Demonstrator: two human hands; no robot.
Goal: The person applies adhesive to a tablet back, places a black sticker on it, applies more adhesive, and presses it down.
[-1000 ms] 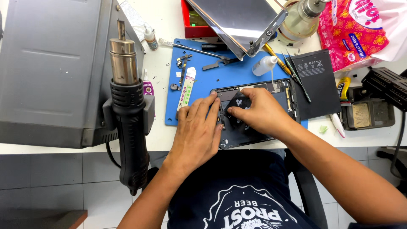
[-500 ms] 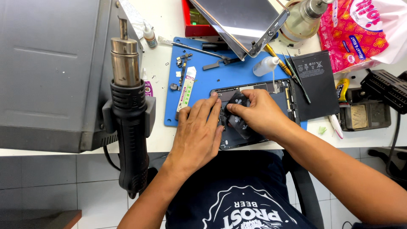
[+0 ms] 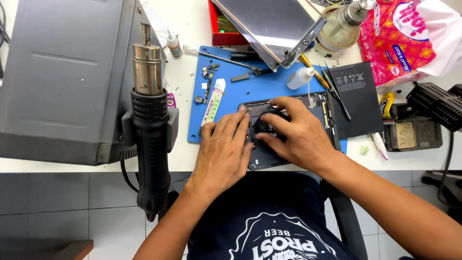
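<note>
Both hands are down on the opened tablet (image 3: 288,139), which lies on the blue mat (image 3: 231,91) at the tabletop's (image 3: 192,33) near edge. Left hand (image 3: 224,149) lies flat, fingers spread over the tablet's left side, gripping nothing. Right hand (image 3: 293,132) curls fingertips onto a dark part inside; whether it pinches, I can't tell.

Matt blue mat (image 3: 269,84) (prob. rubber).
</note>
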